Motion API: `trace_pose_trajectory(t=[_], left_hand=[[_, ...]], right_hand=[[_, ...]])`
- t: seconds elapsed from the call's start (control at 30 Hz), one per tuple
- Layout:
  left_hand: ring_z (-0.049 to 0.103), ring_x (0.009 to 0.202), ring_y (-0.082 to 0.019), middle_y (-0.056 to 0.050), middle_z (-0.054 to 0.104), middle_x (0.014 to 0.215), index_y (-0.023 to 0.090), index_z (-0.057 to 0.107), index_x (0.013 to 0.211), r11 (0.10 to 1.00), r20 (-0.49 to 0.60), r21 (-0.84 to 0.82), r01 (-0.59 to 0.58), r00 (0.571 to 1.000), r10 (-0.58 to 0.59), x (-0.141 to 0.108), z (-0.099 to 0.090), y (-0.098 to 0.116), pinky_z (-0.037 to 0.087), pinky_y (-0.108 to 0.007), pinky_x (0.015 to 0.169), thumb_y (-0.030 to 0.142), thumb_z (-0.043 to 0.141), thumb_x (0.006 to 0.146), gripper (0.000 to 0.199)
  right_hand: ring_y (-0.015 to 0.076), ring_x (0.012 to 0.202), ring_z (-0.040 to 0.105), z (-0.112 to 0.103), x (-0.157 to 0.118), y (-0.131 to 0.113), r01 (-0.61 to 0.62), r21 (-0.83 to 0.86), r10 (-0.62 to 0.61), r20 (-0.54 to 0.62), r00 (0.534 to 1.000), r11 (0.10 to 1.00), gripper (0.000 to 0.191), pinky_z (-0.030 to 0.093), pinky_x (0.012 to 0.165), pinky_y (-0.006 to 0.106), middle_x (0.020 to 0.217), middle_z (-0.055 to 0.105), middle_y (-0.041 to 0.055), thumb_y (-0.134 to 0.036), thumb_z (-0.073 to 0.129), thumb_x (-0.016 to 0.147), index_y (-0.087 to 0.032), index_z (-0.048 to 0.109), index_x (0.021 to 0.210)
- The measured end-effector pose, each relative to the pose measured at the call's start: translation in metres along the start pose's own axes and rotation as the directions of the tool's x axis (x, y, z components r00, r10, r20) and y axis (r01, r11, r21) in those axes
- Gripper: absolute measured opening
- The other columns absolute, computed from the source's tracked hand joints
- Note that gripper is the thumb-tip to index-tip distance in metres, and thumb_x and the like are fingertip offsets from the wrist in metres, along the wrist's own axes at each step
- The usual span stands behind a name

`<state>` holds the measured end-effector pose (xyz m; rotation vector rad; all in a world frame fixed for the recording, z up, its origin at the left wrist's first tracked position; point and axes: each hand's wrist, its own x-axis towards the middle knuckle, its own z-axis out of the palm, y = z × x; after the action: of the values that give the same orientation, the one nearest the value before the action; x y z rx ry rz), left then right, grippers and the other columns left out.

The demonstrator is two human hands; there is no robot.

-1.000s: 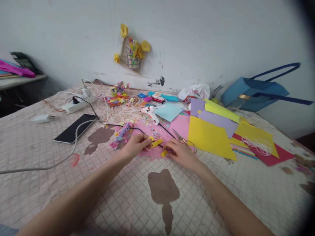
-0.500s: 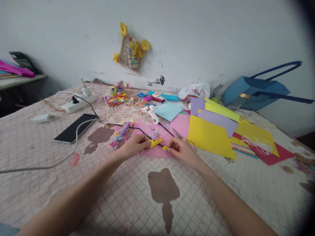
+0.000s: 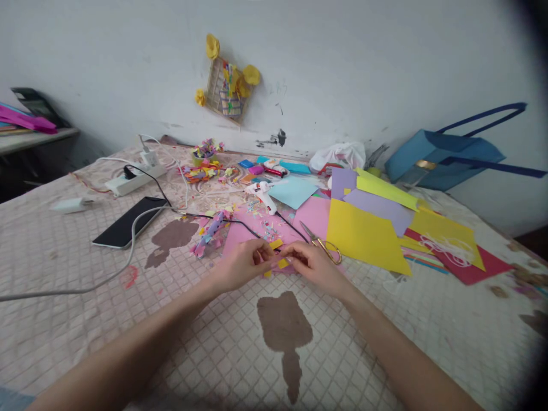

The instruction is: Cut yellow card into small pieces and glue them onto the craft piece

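Note:
My left hand [image 3: 250, 264] and my right hand [image 3: 309, 264] meet over the pink paper [image 3: 240, 229], their fingertips close together. Between them is a small yellow paper strip [image 3: 276, 244], pinched by the fingers; its lower part is partly hidden. Scissors with gold handles [image 3: 329, 250] lie just beyond my right hand. A white glue gun [image 3: 263, 196] rests past both hands, and its black cord runs toward my fingers. To the left of the pink paper lies a purple stick decorated with small paper flowers [image 3: 209, 235].
A phone [image 3: 128, 222] and a white power strip [image 3: 135, 180] with cables lie at left. Yellow paper sheets [image 3: 368, 234] and white string [image 3: 447, 252] spread at right. A blue bag [image 3: 440, 160] stands at the back right. Paper bits litter the pink sheet.
My hands have come together; before, they were apart with yellow paper at each. My right hand has moved left, off the scissors' handles, which now show fully.

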<state>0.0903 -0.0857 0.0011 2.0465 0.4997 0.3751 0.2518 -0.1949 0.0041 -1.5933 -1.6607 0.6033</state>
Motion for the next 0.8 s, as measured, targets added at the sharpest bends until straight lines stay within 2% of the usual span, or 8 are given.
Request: trace_pose_trajectory(t=[0.13, 0.23, 0.3, 0.47, 0.53, 0.67, 0.8], left_hand=[[0.052, 0.056, -0.009, 0.0, 0.057, 0.065, 0.012, 0.055, 0.076, 0.961, 0.033, -0.272, 0.05, 0.999, -0.043, 0.001, 0.008, 0.004, 0.04, -0.02, 0.052, 0.03, 0.061, 0.072, 0.019], [0.05, 0.051, -0.007, 0.002, 0.054, 0.059, 0.012, 0.051, 0.074, 0.897, 0.031, -0.435, 0.073, 0.997, -0.066, 0.002, 0.011, 0.001, 0.039, -0.02, 0.049, 0.028, 0.062, 0.071, 0.02], [0.051, 0.048, -0.007, 0.003, 0.053, 0.058, 0.013, 0.049, 0.074, 0.867, 0.018, -0.491, 0.083, 0.996, -0.085, 0.003, 0.01, -0.001, 0.039, -0.02, 0.047, 0.027, 0.063, 0.07, 0.021], [0.053, 0.051, -0.008, 0.002, 0.054, 0.061, 0.013, 0.048, 0.076, 0.85, 0.026, -0.518, 0.1, 0.995, -0.101, 0.004, 0.008, 0.0, 0.042, -0.021, 0.049, 0.026, 0.062, 0.072, 0.019], [0.055, 0.057, -0.009, 0.001, 0.055, 0.067, 0.013, 0.048, 0.08, 0.847, 0.027, -0.527, 0.071, 0.997, -0.066, 0.003, 0.007, 0.001, 0.043, -0.022, 0.052, 0.024, 0.057, 0.075, 0.015], [0.055, 0.069, -0.01, -0.002, 0.055, 0.079, 0.014, 0.051, 0.088, 0.856, 0.023, -0.514, -0.06, 0.996, 0.084, 0.003, 0.004, 0.001, 0.044, -0.023, 0.058, 0.017, 0.055, 0.076, 0.012], [0.053, 0.065, -0.01, -0.002, 0.056, 0.077, 0.013, 0.054, 0.086, 0.907, 0.065, -0.419, -0.046, 0.995, 0.08, 0.002, 0.004, -0.001, 0.043, -0.024, 0.06, 0.019, 0.058, 0.075, 0.013]], right_hand=[[0.0142, 0.078, 0.058, 0.009, 0.0, -0.004, -0.029, 0.199, 0.032, -0.008, 0.999, 0.98, 0.016, 0.047, 0.065, 0.026, 0.089, 0.061, 0.003, -0.013, 0.047, 0.08, -0.019, 0.055, 0.092], [0.0103, 0.059, 0.054, 0.013, 0.0, -0.004, -0.086, 0.304, 0.116, -0.082, 0.99, 0.949, 0.011, 0.044, 0.051, 0.022, 0.075, 0.057, 0.0003, -0.023, 0.046, 0.083, -0.019, 0.053, 0.09], [0.0077, 0.046, 0.047, 0.013, 0.0, -0.003, -0.144, 0.354, 0.183, -0.081, 0.98, 0.924, 0.015, 0.039, 0.041, 0.02, 0.063, 0.051, -0.0027, -0.031, 0.044, 0.085, -0.018, 0.052, 0.086], [0.006, 0.04, 0.041, 0.014, -0.001, 0.002, -0.22, 0.414, 0.239, 0.007, 0.971, 0.883, 0.021, 0.033, 0.036, 0.018, 0.054, 0.046, -0.006, -0.038, 0.051, 0.081, -0.018, 0.048, 0.073], [0.0058, 0.039, 0.04, 0.014, -0.001, 0.003, -0.229, 0.437, 0.253, 0.004, 0.967, 0.87, 0.022, 0.032, 0.036, 0.018, 0.052, 0.044, -0.0066, -0.037, 0.051, 0.081, -0.018, 0.047, 0.07], [0.0058, 0.041, 0.041, 0.013, -0.001, 0.0, -0.245, 0.474, 0.284, -0.012, 0.959, 0.846, 0.02, 0.032, 0.037, 0.018, 0.053, 0.045, -0.0063, -0.036, 0.053, 0.079, -0.018, 0.049, 0.071], [0.0056, 0.041, 0.041, 0.013, -0.001, -0.002, -0.247, 0.503, 0.282, 0.006, 0.959, 0.828, 0.019, 0.032, 0.037, 0.018, 0.053, 0.045, -0.0064, -0.034, 0.052, 0.08, -0.018, 0.049, 0.07]])
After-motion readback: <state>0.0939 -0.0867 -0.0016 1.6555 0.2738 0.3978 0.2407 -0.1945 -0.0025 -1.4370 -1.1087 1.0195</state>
